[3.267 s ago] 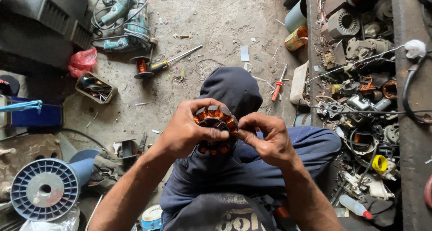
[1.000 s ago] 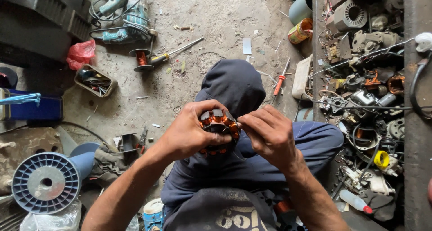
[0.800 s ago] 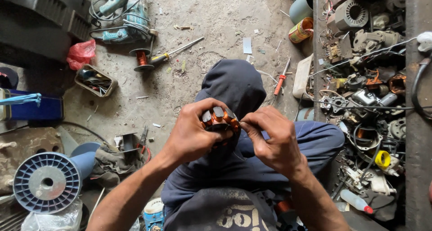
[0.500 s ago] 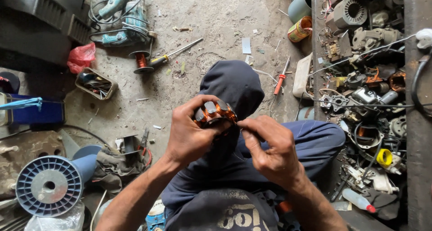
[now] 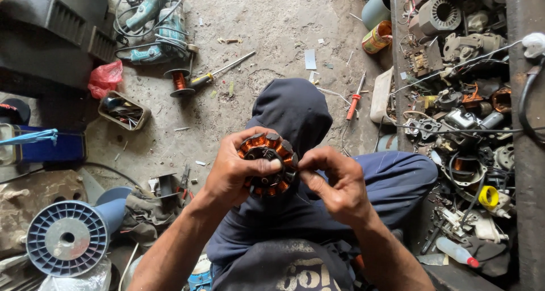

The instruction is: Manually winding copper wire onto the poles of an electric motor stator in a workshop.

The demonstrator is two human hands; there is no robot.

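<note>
Head view — left hand (image 5: 235,174) grips ribbed copper-wound stator ring (image 5: 268,163); right hand (image 5: 335,180) pinches its rim

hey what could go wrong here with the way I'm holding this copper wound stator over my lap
The stator sits only in your left hand, unsupported above your knee, so it might slip and fall onto the cluttered floor. Your right hand pinches at its edge beside the copper coils; a hard tug could nick or snap thin wire. Loose tools like the red-handled screwdriver lie close to your legs.

bare floor (image 5: 272,30) ahead, drill (image 5: 153,24) left, parts pile (image 5: 460,98) crowding right
</note>
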